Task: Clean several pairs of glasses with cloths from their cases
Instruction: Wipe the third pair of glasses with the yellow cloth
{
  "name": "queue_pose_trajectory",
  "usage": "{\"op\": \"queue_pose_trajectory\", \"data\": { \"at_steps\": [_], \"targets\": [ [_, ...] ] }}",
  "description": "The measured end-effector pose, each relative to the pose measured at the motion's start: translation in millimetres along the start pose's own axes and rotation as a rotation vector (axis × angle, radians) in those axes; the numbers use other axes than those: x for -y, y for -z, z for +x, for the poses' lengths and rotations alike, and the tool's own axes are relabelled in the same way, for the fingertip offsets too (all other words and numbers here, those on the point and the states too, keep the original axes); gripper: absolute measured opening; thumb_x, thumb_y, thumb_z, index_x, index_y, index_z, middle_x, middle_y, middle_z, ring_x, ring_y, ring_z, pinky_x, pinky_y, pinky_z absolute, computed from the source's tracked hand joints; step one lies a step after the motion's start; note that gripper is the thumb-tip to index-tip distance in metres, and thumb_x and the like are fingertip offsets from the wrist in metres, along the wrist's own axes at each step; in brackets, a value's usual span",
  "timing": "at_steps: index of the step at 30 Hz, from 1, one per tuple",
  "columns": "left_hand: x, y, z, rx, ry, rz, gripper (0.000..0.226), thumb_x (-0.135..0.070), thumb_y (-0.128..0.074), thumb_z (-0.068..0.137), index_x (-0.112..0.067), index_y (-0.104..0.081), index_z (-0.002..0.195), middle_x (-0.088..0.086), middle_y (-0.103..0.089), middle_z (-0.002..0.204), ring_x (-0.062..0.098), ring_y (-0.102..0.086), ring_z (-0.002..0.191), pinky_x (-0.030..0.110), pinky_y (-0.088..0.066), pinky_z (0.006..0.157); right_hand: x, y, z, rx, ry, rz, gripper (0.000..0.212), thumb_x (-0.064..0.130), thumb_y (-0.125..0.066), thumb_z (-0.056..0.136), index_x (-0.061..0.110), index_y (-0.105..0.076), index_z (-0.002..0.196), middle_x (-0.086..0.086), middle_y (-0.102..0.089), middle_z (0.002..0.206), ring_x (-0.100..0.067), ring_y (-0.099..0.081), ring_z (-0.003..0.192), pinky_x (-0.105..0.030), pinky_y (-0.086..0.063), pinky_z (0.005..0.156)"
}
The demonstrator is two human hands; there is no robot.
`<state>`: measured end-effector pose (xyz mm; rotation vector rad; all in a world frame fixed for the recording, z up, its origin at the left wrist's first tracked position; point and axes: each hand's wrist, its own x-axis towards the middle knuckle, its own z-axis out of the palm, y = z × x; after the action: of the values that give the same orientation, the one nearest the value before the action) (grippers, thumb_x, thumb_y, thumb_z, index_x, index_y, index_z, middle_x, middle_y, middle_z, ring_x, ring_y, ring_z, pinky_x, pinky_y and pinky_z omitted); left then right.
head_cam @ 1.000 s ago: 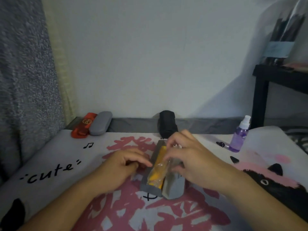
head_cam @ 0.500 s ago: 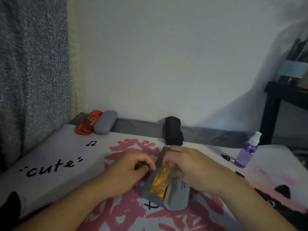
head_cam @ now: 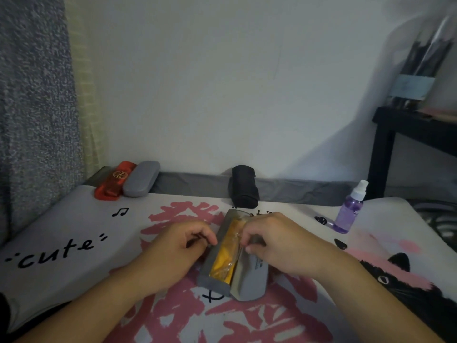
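An open grey glasses case (head_cam: 214, 280) lies in the middle of the printed blanket (head_cam: 61, 246). Inside it sits a yellow cloth (head_cam: 223, 261) in a clear wrapper. My right hand (head_cam: 279, 246) rests over the case's lid side, and its thumb and fingers pinch the wrapper near the far end. My left hand (head_cam: 178, 246) is curled against the case's left wall, fingertips on its edge. No glasses are plainly visible in the case.
A red case (head_cam: 113, 181) and a shut grey case (head_cam: 141, 179) lie at the back left. A black case (head_cam: 243, 185) stands behind the open one. A purple spray bottle (head_cam: 350, 209) stands at the right, with a black table (head_cam: 405, 134) beyond.
The view shifted a little. My right hand's fingers drew in over the far end of the yellow cloth; my left hand stayed at the case's left side.
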<state>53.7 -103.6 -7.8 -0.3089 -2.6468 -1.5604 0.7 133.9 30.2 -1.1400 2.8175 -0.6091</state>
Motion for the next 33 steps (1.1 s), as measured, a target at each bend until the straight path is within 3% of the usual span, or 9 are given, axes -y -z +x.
{"op": "queue_pose_trajectory", "data": {
  "at_steps": [6,9,12,16,20,22,25,29,33],
  "targets": [
    [0,-1,-1,-0.026,-0.071,0.065,0.032,-0.009,-0.06,0.099,-0.039,-0.07,0.094,-0.012,-0.067,0.097,0.011,-0.067,0.094,0.038,-0.057,0.086,-6,13,-10,-0.179,-0.157,0.135,0.015,0.029,-0.066,0.097,0.038,-0.073,0.087,0.026,-0.071,0.09,0.009,-0.063,0.091,-0.01,-0.045,0.08],
    [-6,-3,-6,-0.023,-0.142,0.127,0.018,-0.03,-0.063,0.098,-0.045,-0.068,0.108,-0.021,-0.054,0.113,0.003,-0.057,0.111,0.023,-0.048,0.094,-19,20,-10,-0.443,-0.379,0.145,0.019,0.027,-0.063,0.097,0.032,-0.068,0.08,0.013,-0.072,0.083,-0.006,-0.068,0.081,-0.03,-0.056,0.078],
    [-18,-11,-10,0.034,-0.161,0.252,0.035,-0.059,-0.053,0.092,-0.054,-0.061,0.126,-0.032,-0.033,0.134,-0.012,-0.029,0.133,0.012,-0.032,0.101,-21,16,-9,-0.324,-0.599,0.252,0.009,0.038,-0.058,0.099,0.029,-0.062,0.098,0.002,-0.071,0.084,-0.018,-0.072,0.07,-0.036,-0.059,0.066],
    [-20,-21,-5,0.028,-0.217,0.45,0.057,-0.079,-0.035,0.088,-0.053,-0.057,0.133,-0.034,-0.024,0.142,-0.013,-0.013,0.137,0.021,-0.02,0.107,-12,3,-8,-0.183,-0.658,0.381,0.036,0.045,-0.055,0.099,0.026,-0.051,0.129,0.0,-0.065,0.1,-0.018,-0.068,0.078,-0.036,-0.058,0.071],
    [-20,-21,-5,0.007,-0.275,0.576,0.059,-0.077,-0.033,0.089,-0.048,-0.062,0.131,-0.026,-0.027,0.147,-0.008,-0.011,0.14,0.026,-0.018,0.109,-9,-2,-7,-0.212,-0.621,0.361,0.044,0.046,-0.055,0.099,0.03,-0.044,0.139,0.003,-0.062,0.112,-0.016,-0.063,0.088,-0.035,-0.052,0.079],
    [-22,-21,-4,-0.031,-0.359,0.698,0.051,-0.072,-0.038,0.093,-0.045,-0.068,0.125,-0.017,-0.036,0.148,0.004,-0.021,0.142,0.034,-0.026,0.111,-9,-5,-5,-0.208,-0.611,0.34,0.041,0.044,-0.054,0.099,0.032,-0.045,0.137,0.008,-0.064,0.098,-0.015,-0.062,0.084,-0.04,-0.052,0.087],
    [-27,-22,-2,-0.089,-0.376,0.789,0.05,-0.071,-0.038,0.094,-0.044,-0.071,0.12,-0.012,-0.043,0.147,0.013,-0.029,0.141,0.042,-0.032,0.113,-6,-6,-6,-0.202,-0.598,0.347,0.039,0.039,-0.053,0.101,0.03,-0.045,0.137,0.006,-0.062,0.084,-0.013,-0.057,0.07,-0.035,-0.05,0.075],
    [-28,-26,-6,0.017,-0.242,0.698,0.057,-0.076,-0.034,0.091,-0.046,-0.061,0.132,-0.026,-0.031,0.147,-0.002,-0.023,0.137,0.033,-0.036,0.111,-8,-6,-7,-0.213,-0.614,0.385,0.048,0.043,-0.054,0.099,0.028,-0.041,0.143,0.002,-0.065,0.099,-0.021,-0.066,0.087,-0.043,-0.055,0.089],
    [-25,-27,-8,0.086,-0.077,0.376,0.045,-0.061,-0.047,0.094,-0.048,-0.059,0.135,-0.038,-0.028,0.135,-0.016,-0.027,0.129,0.025,-0.038,0.109,-6,-11,-5,-0.248,-0.604,0.604,0.044,0.045,-0.053,0.1,0.029,-0.041,0.14,-0.007,-0.072,0.087,-0.023,-0.072,0.062,-0.041,-0.062,0.069]
  ]
}}
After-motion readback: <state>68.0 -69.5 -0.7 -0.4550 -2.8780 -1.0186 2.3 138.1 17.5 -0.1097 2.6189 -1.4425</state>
